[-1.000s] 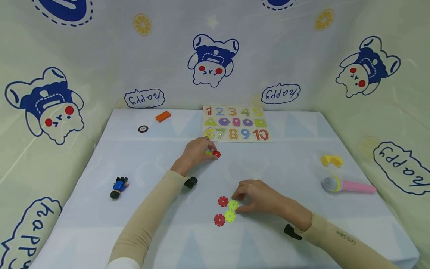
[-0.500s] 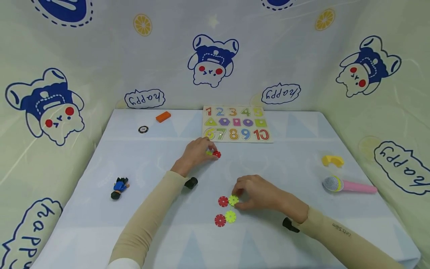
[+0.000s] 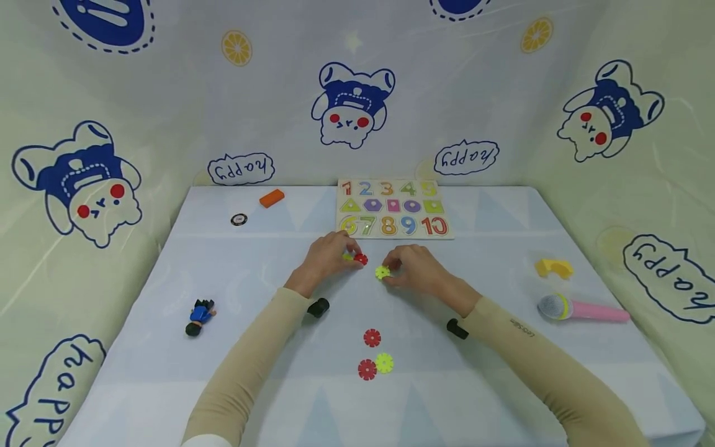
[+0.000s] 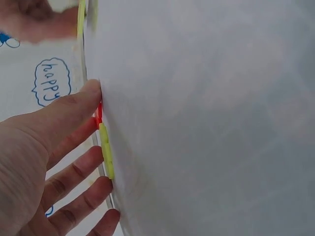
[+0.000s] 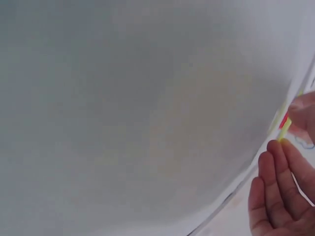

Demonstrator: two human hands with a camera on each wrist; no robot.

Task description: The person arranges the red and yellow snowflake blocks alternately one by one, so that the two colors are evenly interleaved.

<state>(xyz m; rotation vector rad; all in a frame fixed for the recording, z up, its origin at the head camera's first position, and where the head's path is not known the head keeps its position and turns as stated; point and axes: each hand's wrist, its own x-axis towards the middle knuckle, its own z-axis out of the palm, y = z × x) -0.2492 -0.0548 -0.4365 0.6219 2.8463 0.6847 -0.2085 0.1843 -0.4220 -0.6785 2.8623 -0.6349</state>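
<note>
A: Anything acting as a container here?

B: Only the number puzzle board (image 3: 393,208) at the far edge of the tabletop (image 3: 268,273). Its recesses hold the numerals one to ten and a middle row of coloured shapes, all seated.

A: And the hands?

B: The left hand (image 3: 328,256) rests on the tabletop just in front of the board, fingers curled on a small joined piece: a red gear disc (image 3: 361,259) with a yellow-green one tucked under the fingers. In the left wrist view the two lie flat on the cloth, edge to edge, in a short row running out from the fingertips. The right hand (image 3: 416,273) pinches a single yellow-green gear disc (image 3: 382,272) just beside that red one, the two not yet touching as far as I can tell.

A: Does that disc point anywhere?

B: It is round, so no long axis; its face is towards the head camera.

A: What differs from half a second ago?

B: The right hand was down by the near cluster, on a yellow-green disc beside a red one. Now it is up by the left hand with that disc, and three loose discs (image 3: 373,357) are left: one red alone, a red and yellow-green pair below. The left hand has not moved.
</note>
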